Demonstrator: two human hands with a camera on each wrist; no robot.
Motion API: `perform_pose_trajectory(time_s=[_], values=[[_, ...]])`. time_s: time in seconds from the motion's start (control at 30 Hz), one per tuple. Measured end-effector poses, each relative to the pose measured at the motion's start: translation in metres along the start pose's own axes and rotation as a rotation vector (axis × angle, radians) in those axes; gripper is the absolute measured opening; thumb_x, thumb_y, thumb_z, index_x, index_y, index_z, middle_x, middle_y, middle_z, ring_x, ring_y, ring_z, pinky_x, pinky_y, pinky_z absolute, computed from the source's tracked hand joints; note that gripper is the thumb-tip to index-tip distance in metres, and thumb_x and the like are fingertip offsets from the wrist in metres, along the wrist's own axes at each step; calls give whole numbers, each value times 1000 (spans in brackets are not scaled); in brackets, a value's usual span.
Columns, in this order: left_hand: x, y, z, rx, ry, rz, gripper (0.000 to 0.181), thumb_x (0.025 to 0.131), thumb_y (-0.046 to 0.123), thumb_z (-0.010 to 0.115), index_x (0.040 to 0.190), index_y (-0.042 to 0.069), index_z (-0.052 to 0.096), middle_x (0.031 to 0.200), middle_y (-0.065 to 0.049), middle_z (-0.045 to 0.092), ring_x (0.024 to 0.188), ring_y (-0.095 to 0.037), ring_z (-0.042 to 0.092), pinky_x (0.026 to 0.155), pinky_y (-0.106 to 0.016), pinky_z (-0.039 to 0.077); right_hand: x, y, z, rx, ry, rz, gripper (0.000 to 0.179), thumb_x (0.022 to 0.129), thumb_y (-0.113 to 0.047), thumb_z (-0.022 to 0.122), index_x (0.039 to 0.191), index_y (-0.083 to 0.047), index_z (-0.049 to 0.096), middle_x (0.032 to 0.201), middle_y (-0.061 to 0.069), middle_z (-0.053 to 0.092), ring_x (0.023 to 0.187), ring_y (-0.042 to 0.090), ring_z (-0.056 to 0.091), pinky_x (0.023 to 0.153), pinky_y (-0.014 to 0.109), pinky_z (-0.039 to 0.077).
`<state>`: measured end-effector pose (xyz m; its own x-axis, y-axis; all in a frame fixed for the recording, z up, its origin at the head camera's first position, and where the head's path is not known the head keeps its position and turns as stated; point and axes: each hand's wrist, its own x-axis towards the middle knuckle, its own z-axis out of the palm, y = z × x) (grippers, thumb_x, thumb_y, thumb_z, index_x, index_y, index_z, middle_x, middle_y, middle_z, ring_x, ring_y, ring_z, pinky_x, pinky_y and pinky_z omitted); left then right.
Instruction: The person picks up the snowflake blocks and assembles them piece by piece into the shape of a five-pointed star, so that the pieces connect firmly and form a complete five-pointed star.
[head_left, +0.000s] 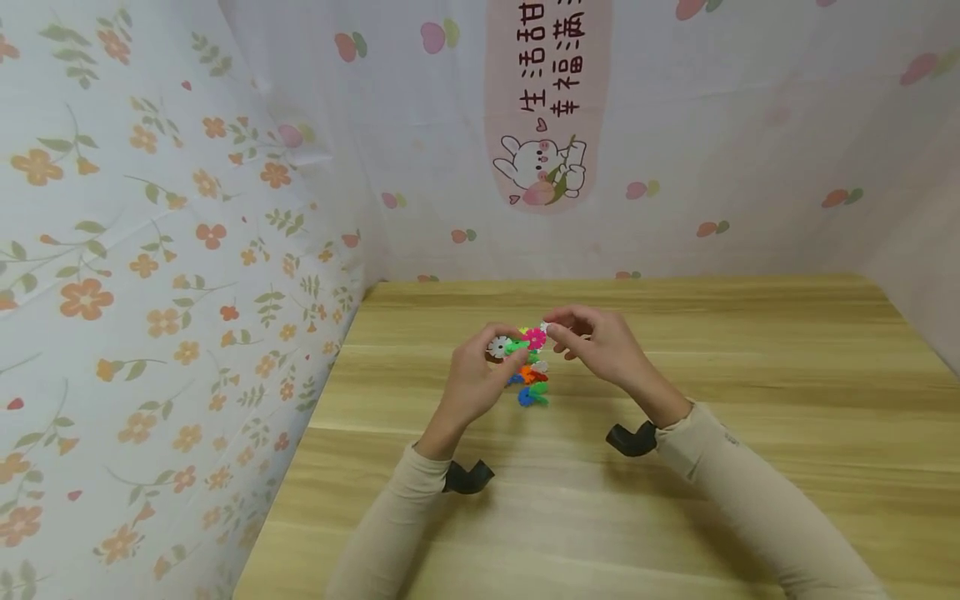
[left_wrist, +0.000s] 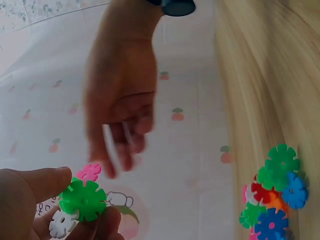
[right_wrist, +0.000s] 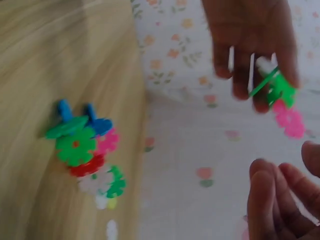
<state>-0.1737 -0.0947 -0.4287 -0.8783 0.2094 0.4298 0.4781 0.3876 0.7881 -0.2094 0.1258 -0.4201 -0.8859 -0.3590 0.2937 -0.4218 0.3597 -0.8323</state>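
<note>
My left hand (head_left: 487, 375) pinches a small cluster of flower-shaped plastic building discs. In it, a green disc (left_wrist: 82, 200), a white disc (left_wrist: 63, 223) and a pink disc (right_wrist: 289, 120) are joined together. Just right of the cluster is my right hand (head_left: 603, 346), its fingers bent loosely and its thumb apart from them. No disc shows between its fingertips (right_wrist: 262, 172) in the right wrist view. A white disc (head_left: 546, 327) overlaps those fingertips in the head view. Both hands are raised above the table.
Below the hands, loose discs lie on the wooden table (head_left: 750, 375), among them a blue disc (left_wrist: 271, 223), a red disc (right_wrist: 87, 165) and an orange disc (head_left: 528, 375). A patterned curtain (head_left: 420, 167) stands behind the table, and a floral curtain (head_left: 150, 333) at its left.
</note>
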Motion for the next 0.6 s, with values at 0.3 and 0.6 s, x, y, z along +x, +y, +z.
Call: perform_pose_trajectory(time_s=[0.3,0.6], values=[[-5,-2,-8,-19,27,-24,21,93,20,74,110,11,66,101,-2,68,80,-13,63,69,-30,57,9,59,30,-294,-166,188,22,99,-34,64,106,-14,67,102,4,68,83,20,65,75,40,53],[-7,-3,-9,-11,36,-28,20,93,21,74,111,15,67,99,1,68,80,-13,63,68,-30,56,16,73,54,-440,-229,237,31,96,-42,64,95,-12,61,80,0,61,65,17,55,58,33,45]])
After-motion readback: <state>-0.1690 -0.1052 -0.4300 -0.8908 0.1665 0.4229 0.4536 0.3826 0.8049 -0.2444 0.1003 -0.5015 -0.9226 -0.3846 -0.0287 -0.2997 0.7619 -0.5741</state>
